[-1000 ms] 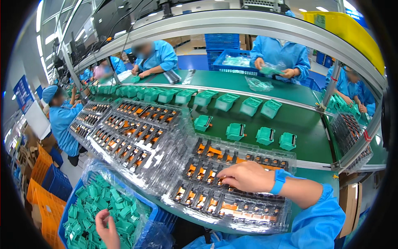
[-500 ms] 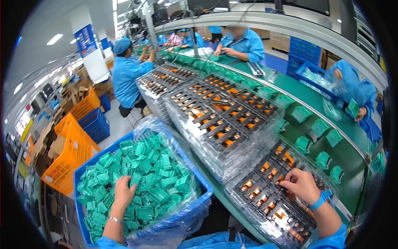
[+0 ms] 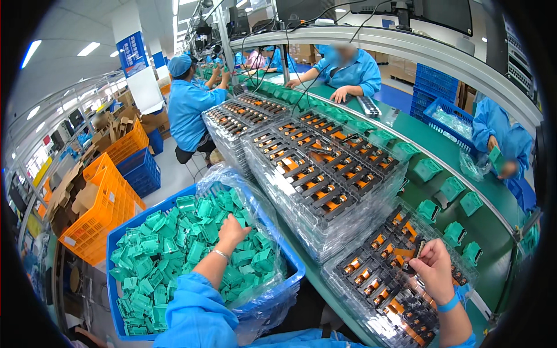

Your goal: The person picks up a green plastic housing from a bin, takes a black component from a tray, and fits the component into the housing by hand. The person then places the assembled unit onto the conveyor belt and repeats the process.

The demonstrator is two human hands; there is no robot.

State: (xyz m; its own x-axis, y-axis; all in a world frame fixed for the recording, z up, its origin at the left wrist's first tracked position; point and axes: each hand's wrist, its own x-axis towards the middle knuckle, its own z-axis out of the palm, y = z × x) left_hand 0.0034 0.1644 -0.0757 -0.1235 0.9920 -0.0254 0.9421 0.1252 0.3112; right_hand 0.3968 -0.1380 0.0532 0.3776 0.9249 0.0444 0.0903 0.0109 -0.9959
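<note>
My left hand (image 3: 233,233) is over the blue bin (image 3: 299,268), its fingertips at the loose green plastic housings (image 3: 200,223). Its thumb stands apart from the fingers, and no piece shows between them. Between thumb and fingers my right hand (image 3: 435,268) pinches a small black part with an orange flex cable (image 3: 404,253). That part is lifted just above the clear plastic tray (image 3: 332,268), where several similar black and orange parts (image 3: 364,275) lie in slots.
Tall stacks of filled clear trays (image 3: 325,232) stand beyond the bin. Green housings (image 3: 428,168) sit in rows on the green conveyor (image 3: 493,200) at right. Orange crates (image 3: 104,217) stand on the floor at left. Co-workers (image 3: 194,113) sit along the line.
My left hand has moved right and farther into the bin. My right hand has raised a black part with its orange flex cable out of the tray. The whole view has shifted slightly.
</note>
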